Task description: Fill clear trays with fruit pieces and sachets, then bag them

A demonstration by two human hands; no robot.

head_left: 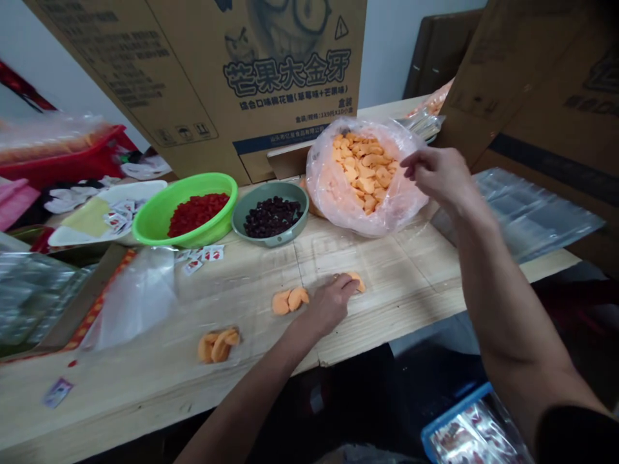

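My left hand rests low on the wooden table, fingers curled onto an orange candy piece at its fingertips. Two more orange pieces lie just left of it, and another small heap sits further left, all inside clear plastic trays that barely show. My right hand hovers at the rim of a clear bag of orange candy, fingers bent together in a pinch; what they hold I cannot make out.
A green bowl of red candy and a grey bowl of dark candy stand behind. Large cardboard boxes wall the back. Clear plastic sheets lie right, small sachets left, a blue crate below the table edge.
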